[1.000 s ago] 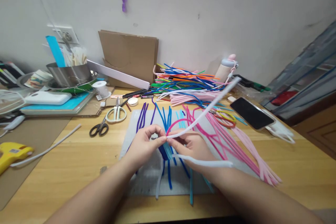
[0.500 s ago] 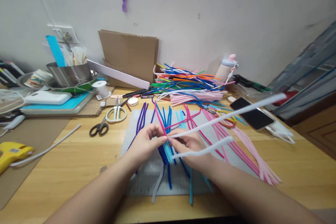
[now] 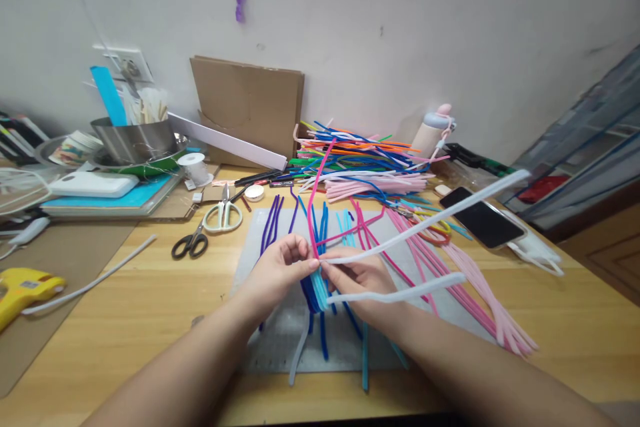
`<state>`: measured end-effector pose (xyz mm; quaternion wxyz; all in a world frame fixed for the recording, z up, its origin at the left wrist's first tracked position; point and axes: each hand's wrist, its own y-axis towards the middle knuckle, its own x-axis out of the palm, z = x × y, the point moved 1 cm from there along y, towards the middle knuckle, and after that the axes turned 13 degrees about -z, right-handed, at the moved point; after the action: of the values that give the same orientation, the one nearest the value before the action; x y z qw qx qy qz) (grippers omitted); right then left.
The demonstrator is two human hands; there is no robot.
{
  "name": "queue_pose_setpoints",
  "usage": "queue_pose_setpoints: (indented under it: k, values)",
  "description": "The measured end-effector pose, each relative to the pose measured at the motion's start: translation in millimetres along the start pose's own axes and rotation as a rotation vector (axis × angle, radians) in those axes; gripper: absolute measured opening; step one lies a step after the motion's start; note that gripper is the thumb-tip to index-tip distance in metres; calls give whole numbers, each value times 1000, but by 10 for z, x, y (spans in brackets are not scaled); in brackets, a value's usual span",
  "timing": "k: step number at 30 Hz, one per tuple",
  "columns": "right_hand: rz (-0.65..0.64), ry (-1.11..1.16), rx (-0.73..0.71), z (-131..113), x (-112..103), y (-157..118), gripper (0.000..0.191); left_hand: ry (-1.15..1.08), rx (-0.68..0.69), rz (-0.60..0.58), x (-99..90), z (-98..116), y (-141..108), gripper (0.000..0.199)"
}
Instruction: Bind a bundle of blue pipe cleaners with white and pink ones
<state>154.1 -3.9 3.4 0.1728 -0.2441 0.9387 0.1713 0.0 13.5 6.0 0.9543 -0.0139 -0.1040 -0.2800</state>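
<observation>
Between my two hands is a woven bundle of blue pipe cleaners (image 3: 316,293), dark blue at its left and light blue at its right. My left hand (image 3: 283,270) pinches its upper left edge, thumb against the fingers. My right hand (image 3: 357,277) pinches the upper right edge, where a magenta pipe cleaner (image 3: 311,207) rises upward. Two white pipe cleaners (image 3: 425,228) stick out to the right over my right hand. Beneath lies a grey mat (image 3: 270,353) with loose purple, blue and magenta pipe cleaners on it.
Scissors (image 3: 223,217) lie left of the mat, with a yellow glue gun (image 3: 25,290) at the far left. A pile of coloured pipe cleaners (image 3: 360,160), a bottle (image 3: 430,133) and cardboard (image 3: 250,110) stand behind. A phone (image 3: 483,217) rests at the right.
The free end of the magenta pipe cleaner has swung up and to the right. The white ends have shifted slightly, the lower one reaching further right. Both hands stay nearly in place.
</observation>
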Motion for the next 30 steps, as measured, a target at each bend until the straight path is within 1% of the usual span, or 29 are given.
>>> queue_pose_setpoints:
  k: [8,14,20,23,26,30]
  values:
    - [-5,-111,-80,-35,-15,-12,18,-18,7,-35,-10,-3,-4,30]
    - [-1,-100,-102,-68,5,-14,18,-80,-1,-51,-27,-9,4,31]
    - [-10,-108,-130,-50,12,-16,18,-101,-40,-94,-55,-63,12,25]
    - [-14,-101,-133,-16,16,-17,17,-98,-52,-74,-57,-94,27,26]
    - [-12,-5,-71,40,41,2,18,-95,-62,-31,-59,-120,47,27]
    - [32,357,111,131,95,62,18,-88,-20,2,-65,-138,63,23]
